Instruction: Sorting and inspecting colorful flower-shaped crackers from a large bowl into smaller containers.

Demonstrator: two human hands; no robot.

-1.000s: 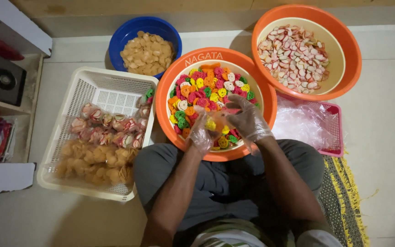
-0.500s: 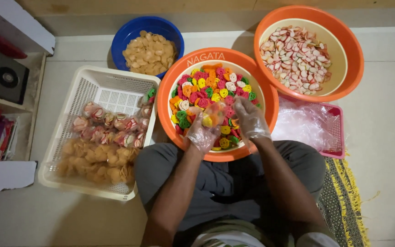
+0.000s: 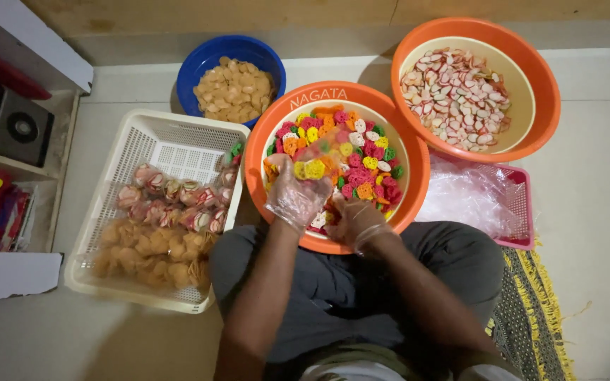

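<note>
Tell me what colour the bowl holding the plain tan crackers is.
Blue; the bowl shows clearly in the head view, at the top, left of the orange ones.

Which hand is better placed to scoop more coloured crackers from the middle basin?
Right, probably. The right hand is low among the coloured crackers, while the left hand is raised holding some.

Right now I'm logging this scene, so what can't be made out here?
All in the head view:
- Right hand: fingertips buried in the multicoloured crackers; grip unclear.
- Left hand: glove film blurs what it lifts.
- White basket: wrapping hides the packets' count.
- Shelf: cut off by the left edge.
</note>
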